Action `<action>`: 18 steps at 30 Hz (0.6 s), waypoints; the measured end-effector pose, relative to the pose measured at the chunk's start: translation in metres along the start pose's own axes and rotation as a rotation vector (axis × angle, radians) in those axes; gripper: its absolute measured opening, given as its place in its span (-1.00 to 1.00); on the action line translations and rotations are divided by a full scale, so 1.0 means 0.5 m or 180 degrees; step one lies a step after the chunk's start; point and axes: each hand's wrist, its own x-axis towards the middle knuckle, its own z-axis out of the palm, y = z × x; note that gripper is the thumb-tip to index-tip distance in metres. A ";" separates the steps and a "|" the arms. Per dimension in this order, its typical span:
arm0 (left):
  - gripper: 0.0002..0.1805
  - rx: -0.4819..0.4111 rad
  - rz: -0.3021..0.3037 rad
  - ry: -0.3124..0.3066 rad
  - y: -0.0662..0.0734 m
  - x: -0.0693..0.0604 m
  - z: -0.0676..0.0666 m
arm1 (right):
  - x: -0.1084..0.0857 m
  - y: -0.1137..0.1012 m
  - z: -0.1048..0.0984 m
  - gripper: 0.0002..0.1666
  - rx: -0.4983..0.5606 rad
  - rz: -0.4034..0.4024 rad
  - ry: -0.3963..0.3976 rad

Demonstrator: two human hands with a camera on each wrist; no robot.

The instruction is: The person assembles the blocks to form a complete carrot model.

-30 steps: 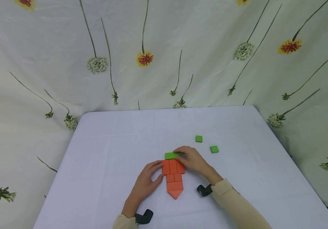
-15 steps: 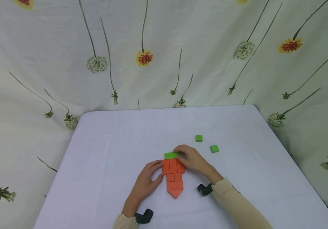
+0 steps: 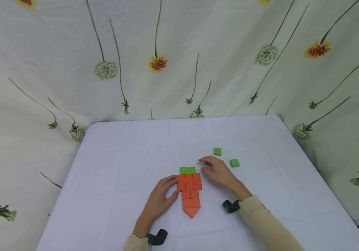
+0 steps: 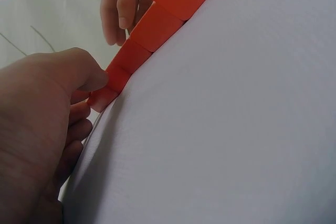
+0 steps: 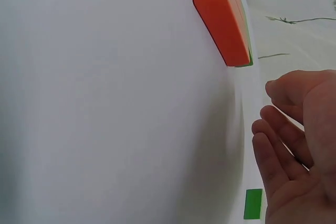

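Flat orange blocks [image 3: 189, 182] lie together in an arrow-like shape: upright rectangles, two smaller pieces, a wide rectangle and an orange triangle [image 3: 192, 211] pointing toward the person. Along the far edge of the rectangles sits a green rectangular block [image 3: 187, 170]. My left hand [image 3: 161, 198] rests at the left side of the orange shape, its fingertips and thumb touching the edge. Holding nothing, my right hand [image 3: 218, 172] hovers to the right of the green block, fingers loosely bent; the right wrist view shows a gap between that hand [image 5: 299, 145] and the blocks.
Two small green square blocks, one farther back [image 3: 217, 151] and one to the right [image 3: 234, 162], lie beyond my right hand. A white cloth covers the table [image 3: 120, 157]. Behind it hangs a flower-printed curtain [image 3: 179, 42]. Black devices are strapped to both wrists.
My right hand has let go of the green rectangular block and moved right and slightly back. The block stays against the orange pieces. My left hand keeps its place.
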 end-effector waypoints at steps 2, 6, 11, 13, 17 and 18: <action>-0.51 0.0002 0.0007 0.0002 0.000 -0.001 0.000 | -0.002 0.005 -0.006 -0.59 -0.0043 0.0036 0.0079; -0.51 -0.0018 -0.0005 0.0002 0.001 -0.002 -0.001 | -0.006 0.014 -0.021 -0.60 -0.0074 0.0135 0.0193; -0.51 -0.0020 -0.0016 0.0006 0.001 -0.002 -0.001 | -0.013 0.027 -0.043 -0.60 -0.0083 0.0242 0.0292; -0.51 -0.0015 -0.0021 -0.0002 0.001 -0.002 -0.001 | -0.019 0.035 -0.052 -0.60 -0.0126 0.0247 0.0350; -0.51 -0.0009 -0.0023 -0.0010 0.000 -0.002 0.000 | -0.032 0.054 -0.067 -0.61 -0.0211 0.0231 0.0471; -0.51 -0.0012 -0.0022 -0.0006 0.000 -0.001 0.000 | -0.035 0.059 -0.070 -0.62 -0.0237 0.0227 0.0495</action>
